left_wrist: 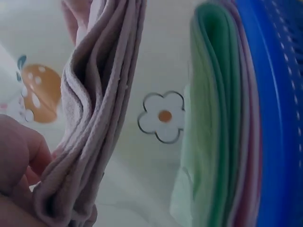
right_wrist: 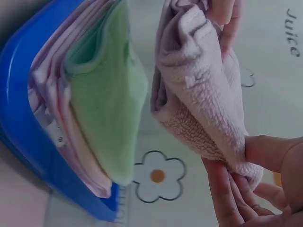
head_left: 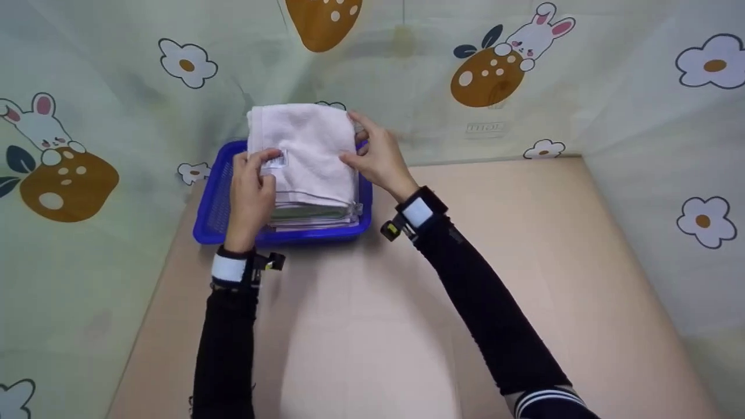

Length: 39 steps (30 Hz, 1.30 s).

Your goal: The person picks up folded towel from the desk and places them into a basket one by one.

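A folded pale pink towel (head_left: 302, 145) with a small white label is held up over a blue basket (head_left: 320, 235). My left hand (head_left: 250, 198) pinches its left side, fingertips beside the label. On the opposite edge, my right hand (head_left: 378, 154) grips the cloth between thumb and fingers. From the right wrist view, the towel's thick folds (right_wrist: 199, 80) hang apart from a folded green towel (right_wrist: 109, 104) below. That green one lies on top of a stack of pinkish folded towels (right_wrist: 49, 94) in the basket.
The basket stands at the back left of a beige tabletop (head_left: 361, 326). Behind it and at both sides rise pale green sheets (head_left: 419, 75) printed with rabbits, flowers and brown fruit.
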### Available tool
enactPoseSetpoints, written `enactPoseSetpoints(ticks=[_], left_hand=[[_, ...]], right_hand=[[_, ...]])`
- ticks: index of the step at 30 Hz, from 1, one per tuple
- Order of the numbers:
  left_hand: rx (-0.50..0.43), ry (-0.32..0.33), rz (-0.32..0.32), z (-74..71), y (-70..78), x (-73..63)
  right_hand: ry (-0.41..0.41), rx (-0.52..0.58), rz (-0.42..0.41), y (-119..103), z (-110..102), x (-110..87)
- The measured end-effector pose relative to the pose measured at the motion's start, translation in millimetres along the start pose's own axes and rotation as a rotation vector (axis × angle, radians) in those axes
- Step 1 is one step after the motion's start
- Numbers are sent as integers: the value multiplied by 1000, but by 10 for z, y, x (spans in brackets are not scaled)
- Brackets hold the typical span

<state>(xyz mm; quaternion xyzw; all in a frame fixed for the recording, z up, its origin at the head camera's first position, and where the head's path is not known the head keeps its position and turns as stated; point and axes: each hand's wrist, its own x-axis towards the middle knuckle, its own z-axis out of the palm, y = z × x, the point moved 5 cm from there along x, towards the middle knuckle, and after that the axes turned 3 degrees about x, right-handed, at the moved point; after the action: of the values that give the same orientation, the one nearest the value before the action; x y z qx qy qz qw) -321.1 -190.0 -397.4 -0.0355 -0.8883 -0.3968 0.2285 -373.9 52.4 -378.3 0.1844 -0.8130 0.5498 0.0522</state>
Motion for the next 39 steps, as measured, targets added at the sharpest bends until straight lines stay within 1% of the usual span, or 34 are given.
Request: enactPoseSetpoints(ticks=[3, 6, 9, 11, 13, 17, 20, 23, 28, 32, 36, 39], left_hand=[[46, -71, -21, 88, -159, 70], [101, -156, -40, 220, -315, 100], [134, -191, -52, 339, -445, 109], [144, -185, -59, 397, -516, 103], [157, -161, -65, 436, -571, 93], [223, -127, -85, 496, -657, 54], [282, -120, -99, 522, -695, 27], [318, -125, -104, 530, -711, 11], [363, -135, -117, 518, -734, 24], [372, -145, -130, 505, -762, 32], [373, -152, -149, 483, -802, 19], [370, -170, -153, 492, -798, 15]], right_hand=[[-27, -40, 57, 165, 122, 100], [-43, -106, 88, 353, 204, 163], [-44, -153, 113, 514, 238, 171], [-55, -180, 126, 590, 255, 151], [-80, -209, 134, 647, 283, 127], [-127, -263, 113, 703, 360, 101], [-135, -308, 99, 719, 419, 94], [-135, -356, 94, 739, 472, 98], [-101, -405, 59, 758, 519, 112], [-59, -440, 30, 730, 563, 110], [-33, -522, -20, 680, 638, 89], [8, -615, -21, 705, 644, 57]])
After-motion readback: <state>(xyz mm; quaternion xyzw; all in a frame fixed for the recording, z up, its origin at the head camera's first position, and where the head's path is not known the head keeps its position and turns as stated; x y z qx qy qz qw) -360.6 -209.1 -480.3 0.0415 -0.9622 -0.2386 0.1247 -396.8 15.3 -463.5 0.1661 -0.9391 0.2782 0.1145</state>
